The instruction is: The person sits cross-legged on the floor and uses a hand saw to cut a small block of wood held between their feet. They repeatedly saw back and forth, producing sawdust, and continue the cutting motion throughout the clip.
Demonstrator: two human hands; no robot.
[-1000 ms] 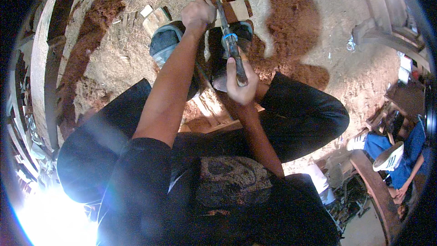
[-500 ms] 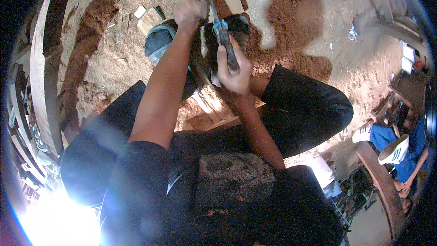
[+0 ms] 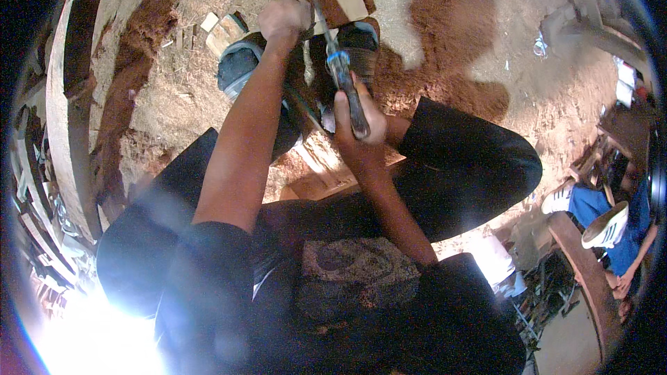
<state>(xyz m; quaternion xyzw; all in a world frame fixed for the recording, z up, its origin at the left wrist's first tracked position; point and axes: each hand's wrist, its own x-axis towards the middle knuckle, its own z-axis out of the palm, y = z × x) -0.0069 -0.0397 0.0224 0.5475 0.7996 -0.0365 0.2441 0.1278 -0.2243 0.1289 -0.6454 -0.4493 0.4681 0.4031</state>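
Observation:
My right hand is wrapped round the dark handle of a long, narrow file-like tool. A blue collar sits where the handle meets its thin metal blade, which points away from me; its exact kind is unclear. Ahead and to the left, my left hand is closed in a fist beside the blade. Whatever it grips is hidden under the fingers. Small pale wood pieces lie just past the hands. My two feet, in dark footwear, flank the work spot.
Reddish sawdust and scraps cover the ground. A long pale board stands along the left, with stacked wood behind it. At the right, another person in blue trousers sits near a curved brown plank. Strong glare fills the lower left.
My right hand has drawn the tool slightly back toward me. My left hand remains closed at nearly the same place. The view has shifted a little.

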